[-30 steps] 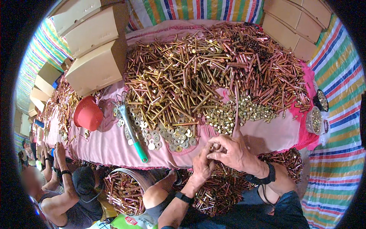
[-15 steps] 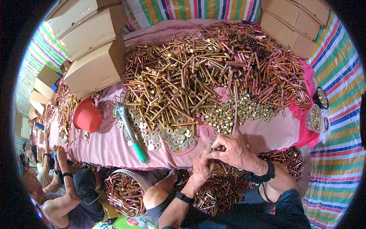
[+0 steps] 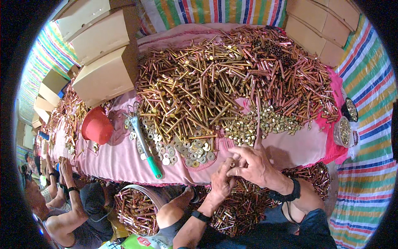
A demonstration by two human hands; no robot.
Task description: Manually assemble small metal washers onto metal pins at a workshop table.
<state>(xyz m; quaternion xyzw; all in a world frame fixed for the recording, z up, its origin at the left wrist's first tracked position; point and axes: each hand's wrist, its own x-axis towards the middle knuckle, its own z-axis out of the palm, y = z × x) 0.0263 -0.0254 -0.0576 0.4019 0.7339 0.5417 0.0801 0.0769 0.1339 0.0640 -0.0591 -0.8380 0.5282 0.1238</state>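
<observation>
Both my hands meet over the near edge of the pink cloth. My left hand (image 3: 221, 181) is closed around a small brass-coloured metal sleeve (image 3: 232, 164), its round hollow end facing up. The rest of that piece is hidden by the fingers. Close against it, my right hand (image 3: 256, 165) has its thumb beside the sleeve and its forefinger lifted apart from the thumb. Just beyond the hands lie a heap of small nuts (image 3: 248, 128) and a spread of flat washers (image 3: 192, 151). Behind them rises a large pile of long bolts (image 3: 195, 91).
A green-handled metal hand tool (image 3: 145, 143) lies beside a red plastic bucket (image 3: 98, 124). Cardboard boxes (image 3: 103, 76) are stacked at left and back right. Clear tubs (image 3: 342, 132) stand at the right. Below the edge is a bolt-filled bucket (image 3: 134, 211). A co-worker (image 3: 68, 216) sits at left.
My right forefinger has lifted away from the thumb, where the two were pinched together. The sleeve's hollow end now points up at my left fingertips. The view has shifted slightly.
</observation>
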